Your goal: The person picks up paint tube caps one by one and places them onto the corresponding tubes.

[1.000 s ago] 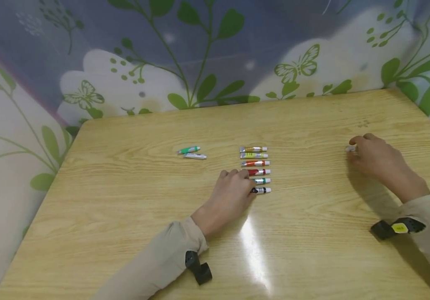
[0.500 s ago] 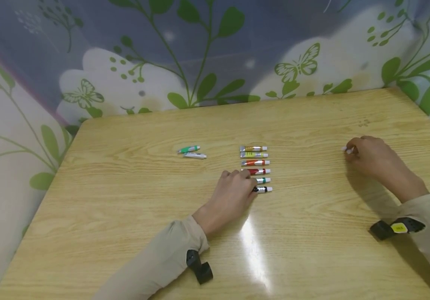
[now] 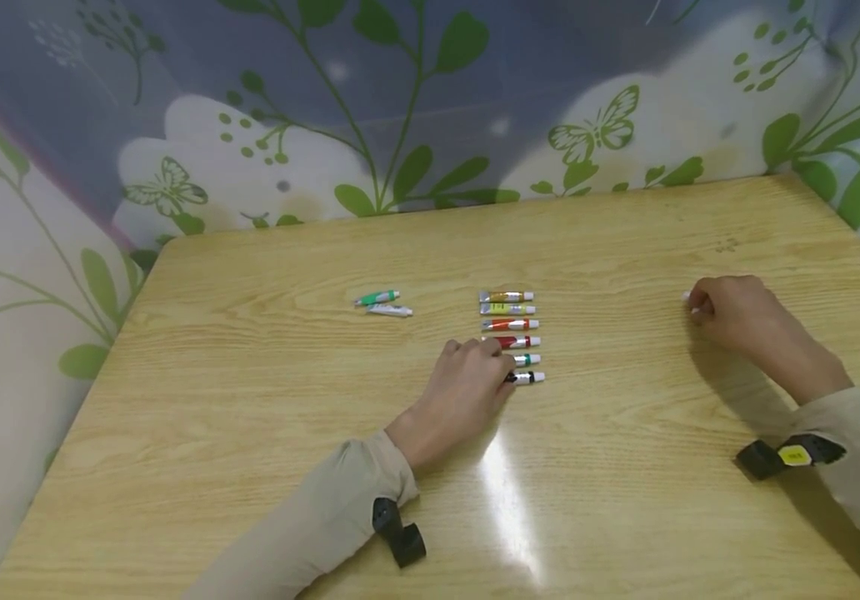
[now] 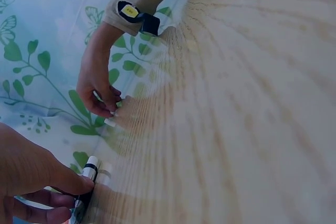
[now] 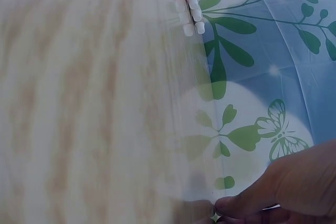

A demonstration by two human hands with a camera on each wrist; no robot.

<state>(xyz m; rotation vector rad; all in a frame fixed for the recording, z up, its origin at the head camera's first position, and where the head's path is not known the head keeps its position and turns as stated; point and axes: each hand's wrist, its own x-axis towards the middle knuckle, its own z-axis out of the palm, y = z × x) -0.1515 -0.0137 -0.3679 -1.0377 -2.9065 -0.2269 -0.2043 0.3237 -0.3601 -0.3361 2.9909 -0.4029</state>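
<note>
Small paint tubes with white caps lie in a column on the table: gold [image 3: 511, 297], yellow [image 3: 508, 309], orange [image 3: 511, 325], red [image 3: 520, 342], green [image 3: 527, 360] and black [image 3: 526, 377]. My left hand [image 3: 466, 387] covers the left ends of the lower ones. In the left wrist view, its thumb and fingers pinch the black tube [image 4: 89, 174]. Far to the right, my right hand [image 3: 741, 312] pinches a small paint tube whose white end [image 3: 687, 296] pokes out beyond the fingertips; a second white bit shows below, the rest hidden by the fingers.
Another green tube [image 3: 377, 298] and a whitish tube [image 3: 390, 311] lie touching to the left of the column. The wooden table [image 3: 250, 400] meets a leaf-patterned cloth [image 3: 415, 108] at its back edge. A faint flower-shaped mark [image 3: 727, 246] is beyond my right hand.
The black tube has shifted slightly right under my left hand. My right fingers have curled in, and the white end has shifted slightly left. The other tubes stay put.
</note>
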